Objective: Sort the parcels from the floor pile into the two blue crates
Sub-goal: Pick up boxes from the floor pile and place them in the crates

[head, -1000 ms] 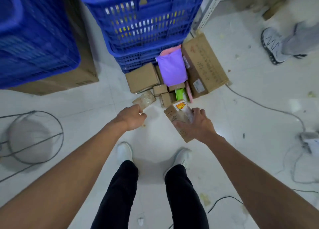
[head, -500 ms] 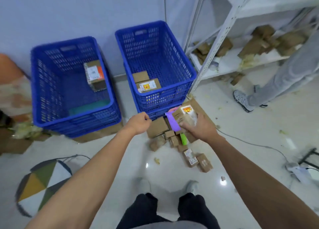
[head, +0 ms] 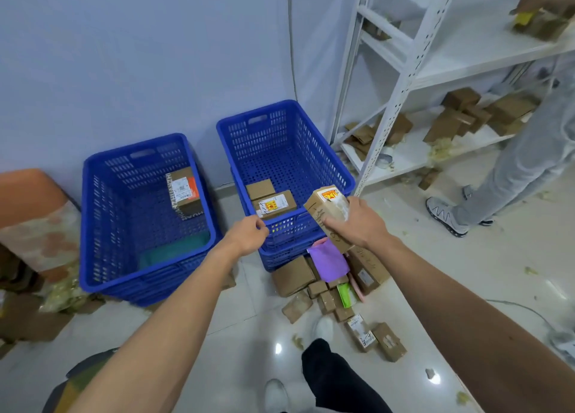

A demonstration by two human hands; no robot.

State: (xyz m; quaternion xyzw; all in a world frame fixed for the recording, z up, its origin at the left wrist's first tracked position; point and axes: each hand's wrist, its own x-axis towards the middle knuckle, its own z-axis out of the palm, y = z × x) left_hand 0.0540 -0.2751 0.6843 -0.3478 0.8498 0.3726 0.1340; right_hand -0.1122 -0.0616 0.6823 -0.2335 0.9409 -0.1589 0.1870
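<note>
My right hand [head: 361, 222] grips a long brown cardboard parcel [head: 323, 208] with a yellow-and-red label, held at the front right rim of the right blue crate [head: 314, 138]. Two brown boxes [head: 270, 199] lie in that crate. The left blue crate [head: 93, 213] holds a labelled box [head: 183, 193] and a flat green packet [head: 174, 250]. My left hand [head: 247, 233] hovers, fingers loosely curled and empty, in front of the right crate's near rim. The floor pile [head: 326, 291] of brown boxes, a purple mailer [head: 329, 260] and a green packet lies just below the right crate.
A white metal shelf rack [head: 401, 79] with loose brown boxes stands to the right. Another person's legs [head: 513, 176] and shoe are beside it. An orange-topped stool [head: 28, 201] is at the left. Cables run along the floor at the right. My feet are near the pile.
I have straightened up from the pile. My right hand has lifted the labelled parcel from floor level to the right crate's rim. My left hand rose alongside, empty.
</note>
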